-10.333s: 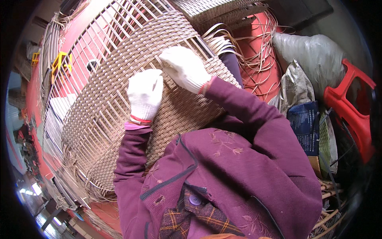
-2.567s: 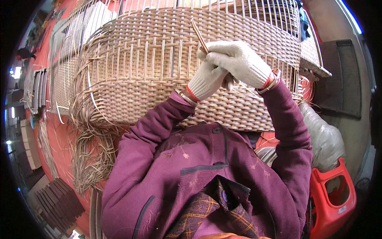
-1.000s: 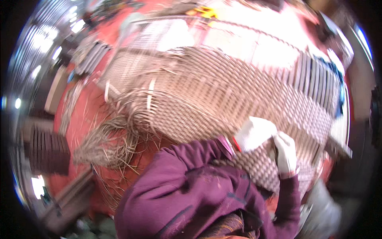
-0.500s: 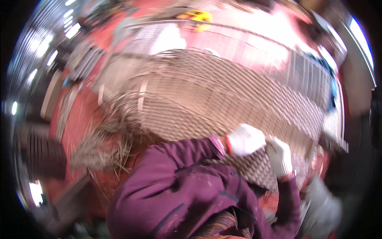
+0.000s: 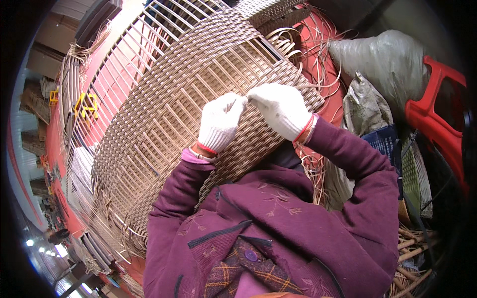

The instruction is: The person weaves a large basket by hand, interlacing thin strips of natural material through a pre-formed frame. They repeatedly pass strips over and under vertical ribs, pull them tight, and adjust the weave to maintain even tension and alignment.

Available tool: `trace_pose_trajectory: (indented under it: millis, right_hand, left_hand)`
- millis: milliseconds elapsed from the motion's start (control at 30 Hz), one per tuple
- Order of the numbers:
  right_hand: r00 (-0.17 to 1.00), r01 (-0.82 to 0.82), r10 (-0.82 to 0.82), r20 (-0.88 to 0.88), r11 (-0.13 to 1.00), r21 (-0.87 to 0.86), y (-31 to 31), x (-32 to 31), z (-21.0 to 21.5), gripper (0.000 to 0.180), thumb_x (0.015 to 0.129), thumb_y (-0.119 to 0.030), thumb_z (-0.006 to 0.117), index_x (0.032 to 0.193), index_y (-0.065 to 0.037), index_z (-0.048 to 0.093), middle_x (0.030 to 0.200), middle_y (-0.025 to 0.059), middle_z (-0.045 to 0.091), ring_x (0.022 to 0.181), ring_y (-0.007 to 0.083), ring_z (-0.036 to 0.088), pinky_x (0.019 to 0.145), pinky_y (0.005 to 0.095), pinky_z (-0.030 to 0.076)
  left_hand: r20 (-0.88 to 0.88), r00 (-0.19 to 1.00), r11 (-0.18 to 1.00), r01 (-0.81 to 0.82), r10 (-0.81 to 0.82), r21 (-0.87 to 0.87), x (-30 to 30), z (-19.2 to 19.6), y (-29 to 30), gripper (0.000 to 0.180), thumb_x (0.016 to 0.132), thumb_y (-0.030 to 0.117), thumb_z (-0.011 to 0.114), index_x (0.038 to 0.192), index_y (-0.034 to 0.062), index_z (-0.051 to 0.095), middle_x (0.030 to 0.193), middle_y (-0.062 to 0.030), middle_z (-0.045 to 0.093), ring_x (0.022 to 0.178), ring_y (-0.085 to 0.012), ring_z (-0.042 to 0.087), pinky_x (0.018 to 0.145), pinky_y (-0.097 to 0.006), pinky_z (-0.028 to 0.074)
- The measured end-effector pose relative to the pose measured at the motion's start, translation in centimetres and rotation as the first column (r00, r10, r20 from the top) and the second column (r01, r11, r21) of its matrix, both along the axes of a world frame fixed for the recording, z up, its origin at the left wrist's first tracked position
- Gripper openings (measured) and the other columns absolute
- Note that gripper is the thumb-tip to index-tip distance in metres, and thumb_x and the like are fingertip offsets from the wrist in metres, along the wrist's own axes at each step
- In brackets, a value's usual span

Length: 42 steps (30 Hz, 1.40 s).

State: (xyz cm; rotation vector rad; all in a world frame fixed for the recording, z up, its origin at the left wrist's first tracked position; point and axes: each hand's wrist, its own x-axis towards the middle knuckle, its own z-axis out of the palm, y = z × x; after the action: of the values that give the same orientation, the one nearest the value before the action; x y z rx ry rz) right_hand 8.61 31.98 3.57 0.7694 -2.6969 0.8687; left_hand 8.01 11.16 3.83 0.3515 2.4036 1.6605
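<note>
A large panel of tan woven wicker (image 5: 164,129) on a frame of pale upright rods fills the middle of the view, tilted from upper right to lower left. Both my hands wear white knit gloves with red cuffs. My left hand (image 5: 220,122) and my right hand (image 5: 279,110) meet fingertip to fingertip on the weave, pinching a thin tan wicker strand (image 5: 247,98) between them. Purple sleeves run from the hands down to my chest.
Loose tan strands (image 5: 318,54) curl over a red floor at the upper right. A grey plastic sack (image 5: 387,64) and a red plastic stool (image 5: 437,119) stand at the right. Cane rods (image 5: 412,248) lie at the lower right. Bare frame rods (image 5: 134,44) rise past the woven part.
The view has swung round and sharpened from a blur. The wicker panel now runs diagonally, and both hands have come together on one strand at its middle.
</note>
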Motion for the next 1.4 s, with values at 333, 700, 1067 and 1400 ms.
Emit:
trace_pose_trajectory:
  millis: [333, 700, 1067, 1400]
  right_hand:
    - [0.965, 0.254, -0.244, 0.099, 0.961, -0.109, 11.7, -7.0, -3.5, 0.018, 0.099, -0.017, 0.06, 0.105, -0.006, 0.074, 0.094, 0.0168, 0.073, 0.09, 0.0384, 0.072, 0.082, 0.0456, 0.057]
    - [0.96, 0.275, -0.278, 0.034, 0.958, 0.081, 9.0, -13.9, -5.3, 0.021, 0.098, -0.024, 0.064, 0.108, -0.01, 0.076, 0.092, 0.016, 0.074, 0.085, 0.0362, 0.073, 0.078, 0.044, 0.057]
    - [0.987, -0.038, 0.061, 0.151, 0.988, -0.152, 8.2, -17.2, -7.2, 0.026, 0.091, -0.02, 0.06, 0.1, -0.006, 0.08, 0.09, 0.0178, 0.077, 0.082, 0.0335, 0.075, 0.078, 0.0424, 0.057]
    - [0.976, -0.037, 0.106, 0.191, 0.942, -0.335, 6.8, -13.9, -4.1, 0.027, 0.103, -0.023, 0.064, 0.122, -0.008, 0.075, 0.104, 0.014, 0.078, 0.091, 0.0287, 0.074, 0.083, 0.0368, 0.058]
  left_hand:
    - [0.253, 0.957, 0.99, 0.125, -0.139, 0.07, -7.2, -0.1, 4.9, 0.029, 0.106, 0.021, 0.061, 0.122, -0.0008, 0.073, 0.077, -0.0038, 0.071, 0.057, -0.0089, 0.061, 0.055, -0.024, 0.049]
    - [0.042, 0.793, 0.506, 0.427, -0.608, -0.749, -19.3, -3.0, 8.0, 0.012, 0.079, 0.002, 0.074, 0.091, 0.0047, 0.076, 0.085, -0.0075, 0.079, 0.07, -0.0156, 0.073, 0.063, -0.031, 0.058]
    - [0.448, 0.881, 0.982, 0.185, -0.149, -0.038, -17.2, -2.7, 8.8, 0.018, 0.1, 0.015, 0.063, 0.097, -0.0002, 0.072, 0.078, -0.0088, 0.074, 0.055, -0.0116, 0.062, 0.047, -0.027, 0.049]
    - [0.393, 0.858, 0.888, 0.144, -0.332, 0.436, -14.4, -1.5, 4.8, 0.02, 0.107, 0.024, 0.063, 0.104, 0.0056, 0.071, 0.069, 0.0048, 0.057, 0.054, -0.0039, 0.049, 0.049, -0.021, 0.04]
